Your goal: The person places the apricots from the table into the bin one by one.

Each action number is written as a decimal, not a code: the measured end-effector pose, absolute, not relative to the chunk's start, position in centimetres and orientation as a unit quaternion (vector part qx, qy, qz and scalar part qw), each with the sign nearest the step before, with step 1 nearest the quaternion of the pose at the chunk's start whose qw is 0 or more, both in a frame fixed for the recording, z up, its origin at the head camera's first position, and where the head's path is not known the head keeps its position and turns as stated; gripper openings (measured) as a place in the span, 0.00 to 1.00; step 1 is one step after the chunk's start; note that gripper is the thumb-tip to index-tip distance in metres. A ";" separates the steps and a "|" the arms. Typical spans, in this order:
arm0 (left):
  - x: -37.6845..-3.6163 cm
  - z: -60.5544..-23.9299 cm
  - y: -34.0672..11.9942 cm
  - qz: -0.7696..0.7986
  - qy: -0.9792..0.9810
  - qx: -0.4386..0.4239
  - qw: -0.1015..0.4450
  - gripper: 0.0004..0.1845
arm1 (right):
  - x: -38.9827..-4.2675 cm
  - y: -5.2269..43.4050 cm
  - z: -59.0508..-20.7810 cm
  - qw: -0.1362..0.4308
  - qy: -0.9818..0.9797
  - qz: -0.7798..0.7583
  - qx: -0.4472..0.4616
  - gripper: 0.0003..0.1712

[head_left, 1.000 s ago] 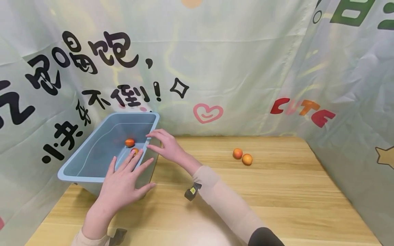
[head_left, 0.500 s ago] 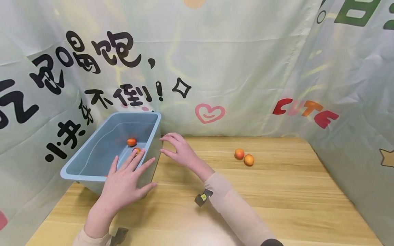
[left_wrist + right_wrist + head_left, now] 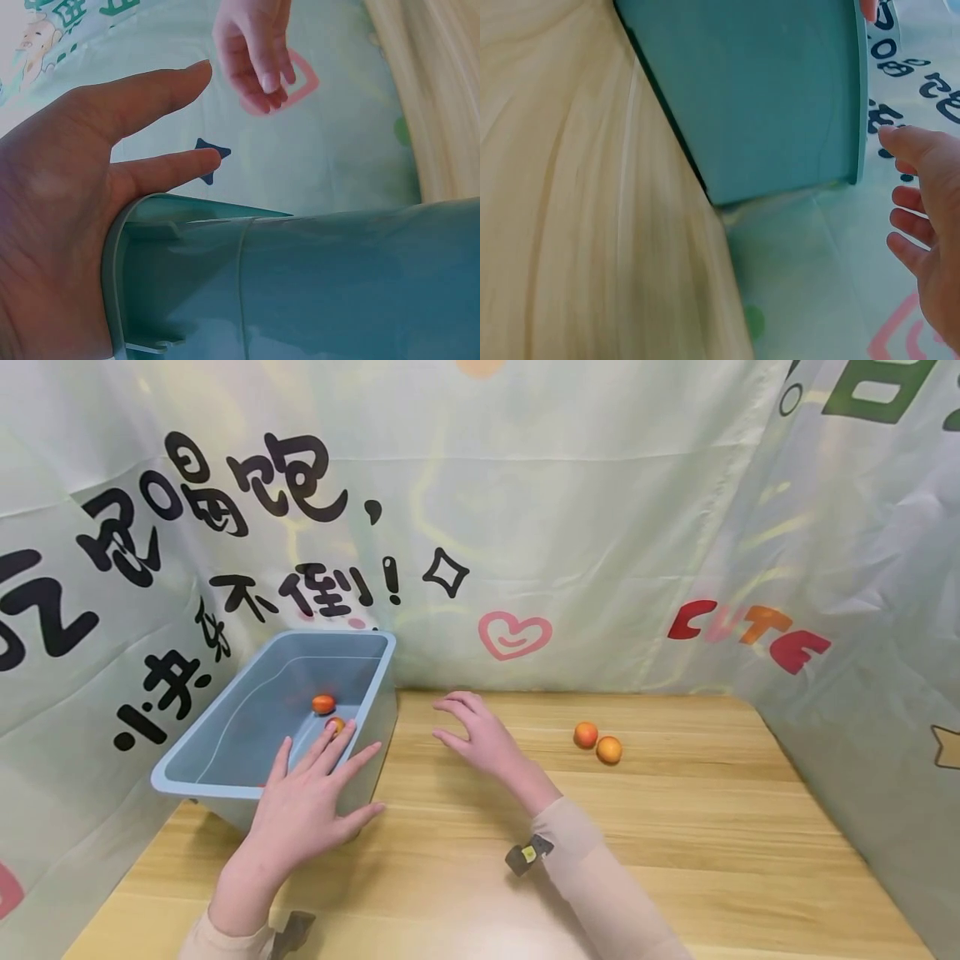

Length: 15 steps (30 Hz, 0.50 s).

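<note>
My left hand (image 3: 303,806) rests on the near corner of a blue plastic bin (image 3: 217,714), fingers spread and straight over the rim. In the left wrist view its palm lies against the bin's edge. Over the table just right of the bin, my right hand (image 3: 487,739) hangs with loosely bent fingers and holds nothing. Inside the bin lie an orange-red fruit (image 3: 323,704) and another small fruit (image 3: 337,725), partly covered by my left fingertips. A reddish fruit (image 3: 586,734) and a lighter orange fruit (image 3: 609,750) sit side by side on the table, right of my right hand.
The wooden table (image 3: 712,827) ends at a printed cloth backdrop (image 3: 585,527), which rises behind and along both sides. The bin stands at the table's left, close to the cloth. A small dark device (image 3: 528,855) is strapped at my right wrist.
My right hand has moved right, from the bin's right rim to over the table. My left hand stays on the bin. The view has shifted slightly.
</note>
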<state>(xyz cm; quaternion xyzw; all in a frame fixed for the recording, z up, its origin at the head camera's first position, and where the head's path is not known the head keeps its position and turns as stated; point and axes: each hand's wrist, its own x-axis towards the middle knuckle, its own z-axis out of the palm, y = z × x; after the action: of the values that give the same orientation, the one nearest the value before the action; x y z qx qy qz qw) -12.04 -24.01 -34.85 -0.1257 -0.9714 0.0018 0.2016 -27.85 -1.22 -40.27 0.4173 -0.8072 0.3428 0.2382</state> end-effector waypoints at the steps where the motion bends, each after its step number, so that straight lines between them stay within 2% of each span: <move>1: -12.0 -34.9 -24.0 0.002 -0.971 -0.125 0.201 0.39 | -27.8 -0.9 -40.4 0.244 -0.807 0.341 0.417 0.22; 15: -11.9 -34.8 -24.1 0.001 -0.972 -0.128 0.197 0.40 | -27.7 3.9 -41.8 0.266 -0.824 0.335 0.372 0.22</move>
<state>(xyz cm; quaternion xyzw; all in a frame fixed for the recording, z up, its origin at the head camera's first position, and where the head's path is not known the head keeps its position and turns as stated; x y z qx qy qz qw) -11.92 -24.09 -34.84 -0.1275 -0.9720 0.0015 0.1975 -27.68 3.86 -41.78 0.3716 -0.8239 0.3353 0.2659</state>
